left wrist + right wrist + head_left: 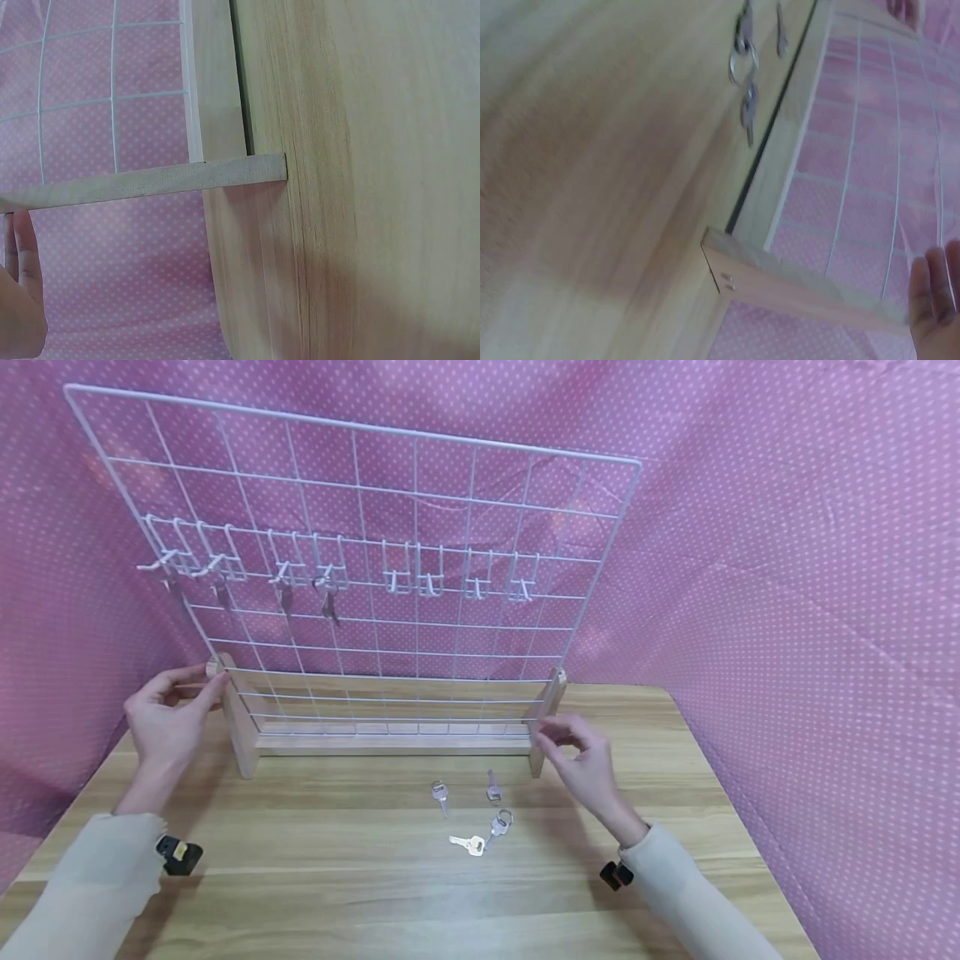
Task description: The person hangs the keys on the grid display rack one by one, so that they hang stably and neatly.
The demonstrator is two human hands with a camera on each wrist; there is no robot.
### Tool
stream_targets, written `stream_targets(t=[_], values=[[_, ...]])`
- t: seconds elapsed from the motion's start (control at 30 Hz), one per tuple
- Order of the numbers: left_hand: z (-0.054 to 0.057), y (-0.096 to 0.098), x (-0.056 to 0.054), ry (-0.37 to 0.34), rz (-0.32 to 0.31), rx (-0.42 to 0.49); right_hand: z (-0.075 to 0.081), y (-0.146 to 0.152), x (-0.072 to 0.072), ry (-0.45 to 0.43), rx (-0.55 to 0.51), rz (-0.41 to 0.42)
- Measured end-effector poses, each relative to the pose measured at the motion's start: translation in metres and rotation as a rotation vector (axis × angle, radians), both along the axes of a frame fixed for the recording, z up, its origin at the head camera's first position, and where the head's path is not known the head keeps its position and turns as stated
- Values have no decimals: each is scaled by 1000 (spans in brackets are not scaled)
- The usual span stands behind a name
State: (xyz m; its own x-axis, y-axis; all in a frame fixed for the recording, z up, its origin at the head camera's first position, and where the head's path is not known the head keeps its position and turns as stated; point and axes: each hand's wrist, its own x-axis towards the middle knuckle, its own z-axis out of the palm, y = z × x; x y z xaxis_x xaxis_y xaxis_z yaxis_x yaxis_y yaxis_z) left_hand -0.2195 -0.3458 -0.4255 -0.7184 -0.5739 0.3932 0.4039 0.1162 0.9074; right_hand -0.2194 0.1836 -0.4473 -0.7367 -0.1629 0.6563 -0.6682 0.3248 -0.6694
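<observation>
A white wire grid (390,627) leans back in a wooden stand (390,743). My left hand (168,710) pinches the top of the stand's left side post (150,181), thumb in front; the fingers (28,259) meet its outer face in the left wrist view. At the right side post (810,296) my right hand (581,760) has its thumb and forefinger at the outer edge. White hooks (431,583) hang in a row on the grid. Keys (328,606) dangle from the left ones; the right ones bear none.
Several loose keys lie on the wood-grain table (315,877) before the stand, among them a gold-toned key (468,844) and a silver key (440,795). Pink dotted cloth (750,568) surrounds the table at the back and sides.
</observation>
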Motion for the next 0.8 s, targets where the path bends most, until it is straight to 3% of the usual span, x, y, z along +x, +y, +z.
stream_targets(t=[0.23, 0.47, 0.6, 0.8], values=[[0, 1, -1, 13, -3, -9, -12, -12, 22, -14, 314, 184], [0, 1, 0, -25, 25, -63, -36, -26, 36, 94, 632, 245], [0, 1, 1, -23, 15, -45, -45, -31, 41, 77, 791, 303], [0, 0, 1, -17, 14, -46, -51, -37, 42, 46, 931, 351]])
